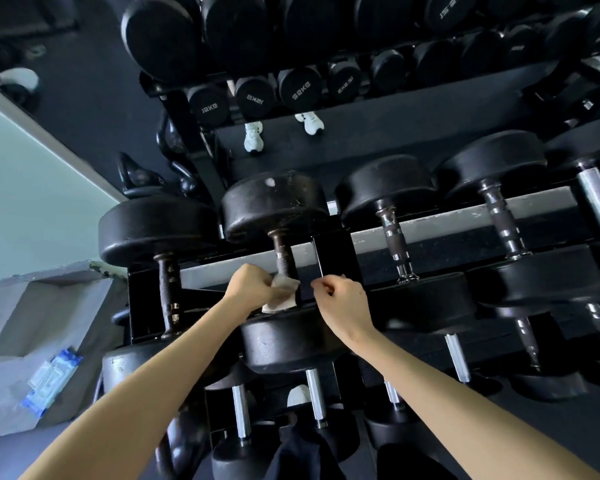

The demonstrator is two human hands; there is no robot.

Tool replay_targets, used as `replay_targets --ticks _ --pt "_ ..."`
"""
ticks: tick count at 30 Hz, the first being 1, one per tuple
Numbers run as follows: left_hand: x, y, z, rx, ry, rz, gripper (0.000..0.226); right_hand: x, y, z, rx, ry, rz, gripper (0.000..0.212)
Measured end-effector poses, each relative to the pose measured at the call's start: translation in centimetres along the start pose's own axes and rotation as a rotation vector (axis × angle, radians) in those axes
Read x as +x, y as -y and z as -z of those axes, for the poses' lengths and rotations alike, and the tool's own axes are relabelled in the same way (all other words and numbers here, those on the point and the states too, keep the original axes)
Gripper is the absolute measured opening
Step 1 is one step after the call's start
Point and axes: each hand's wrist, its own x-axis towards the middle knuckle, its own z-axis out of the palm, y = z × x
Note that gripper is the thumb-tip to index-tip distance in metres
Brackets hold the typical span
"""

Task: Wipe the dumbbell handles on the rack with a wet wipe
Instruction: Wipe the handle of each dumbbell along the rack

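Our left hand (250, 285) is scrunching the wet wipe (282, 295) around the near end of the rusty dumbbell handle (284, 258) on the rack (430, 226). Just right of that handle our right hand (340, 301) hovers, fingers curled, can't tell if it's pinching anything.

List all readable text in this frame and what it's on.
"12KG", mirrored: second end cap of the small-dumbbell row.
"12.5KG", mirrored, probably: fourth end cap.
"KG" only, digits unclear: first end cap, third end cap, top-row end cap.
Wipes pack: print too blurred to read.
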Motion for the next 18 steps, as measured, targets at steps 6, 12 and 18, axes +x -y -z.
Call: replay_targets --ticks 6,12,18 --pt "-3.3 -6.3 1.1 -0.594 -0.06 -0.001 0.015 1.3 -1.2 7.1 0.359 0.177 -0.127 0.038" --pt "-4.3 -14.6 -2.3 -0.912 0.095 0.087 0.015 3.9 -3.1 12.7 0.261 0.246 0.03 0.027" --pt "-3.2 -17.8 -5.8 -0.809 -0.11 0.173 0.017 6.5 -6.3 18.2 0.131 0.058 0.03 0.026"
